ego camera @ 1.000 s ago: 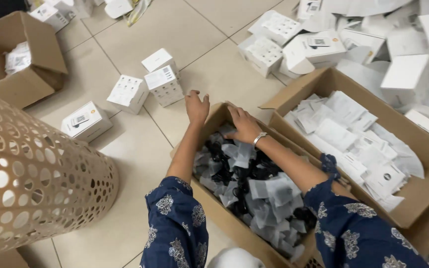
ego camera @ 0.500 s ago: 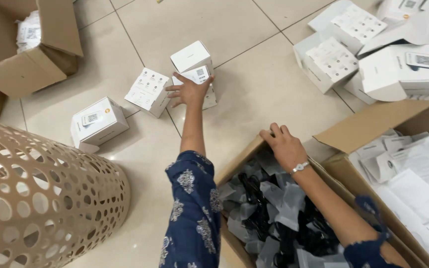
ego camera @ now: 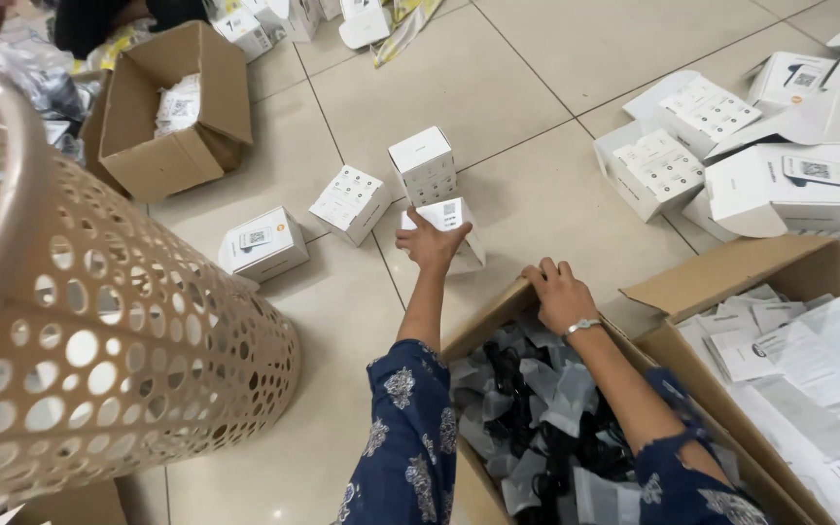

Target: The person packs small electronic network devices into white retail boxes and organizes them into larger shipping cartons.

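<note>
Left hand point(ego camera: 430, 243): arm stretched out, fingers wrapped around a white box point(ego camera: 451, 226) standing on the tiled floor point(ego camera: 537, 87), just below a second white box point(ego camera: 423, 165).
Right hand point(ego camera: 558, 292): fingers curled over the rim of a carton point(ego camera: 483, 326); grasping nothing else.
Carton contents: black items in clear bags point(ego camera: 546, 408).
Adjacent: perforated beige basket point(ego camera: 89, 340) at left; carton of leaflets point(ego camera: 809, 369) at right.

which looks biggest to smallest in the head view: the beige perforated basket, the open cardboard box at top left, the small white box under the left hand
1. beige perforated basket, though it sits nearest the camera, which inflates it.
2. open cardboard box.
3. small white box that the left hand grips.
</note>
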